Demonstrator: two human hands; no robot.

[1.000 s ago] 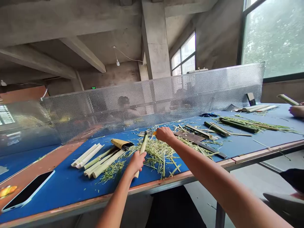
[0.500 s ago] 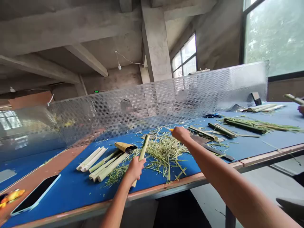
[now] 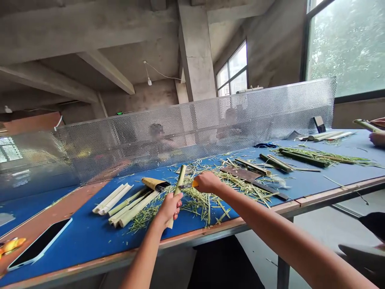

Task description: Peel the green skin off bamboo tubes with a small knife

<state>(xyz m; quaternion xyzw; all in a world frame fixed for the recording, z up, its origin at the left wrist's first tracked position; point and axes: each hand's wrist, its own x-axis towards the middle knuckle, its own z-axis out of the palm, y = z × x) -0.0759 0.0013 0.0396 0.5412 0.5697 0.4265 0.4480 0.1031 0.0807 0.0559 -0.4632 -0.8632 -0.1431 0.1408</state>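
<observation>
My left hand point(image 3: 169, 209) is closed round a split bamboo piece point(image 3: 181, 176), tilted upright near the front edge of the blue table. In my right hand point(image 3: 207, 182) is a knife point(image 3: 189, 184) with a yellow-orange handle; its blade meets the bamboo just above my left fingers. A heap of green and pale shavings point(image 3: 200, 202) lies under and beside both hands. Left of them rest several split bamboo pieces point(image 3: 136, 210), some with their ends by a curved brown bamboo sheath point(image 3: 155, 183).
A cleaver point(image 3: 243, 173) lies right of the heap, near split bamboo lengths point(image 3: 275, 162). A phone point(image 3: 40, 244) sits at the left. A perforated metal screen point(image 3: 186, 128) runs along the back, with people behind it. Another person's hands point(image 3: 377, 136) hold bamboo at far right.
My right hand has moved left and down, bringing the knife against the bamboo. The left hand keeps its grip. At far right, more of the other person's hands shows.
</observation>
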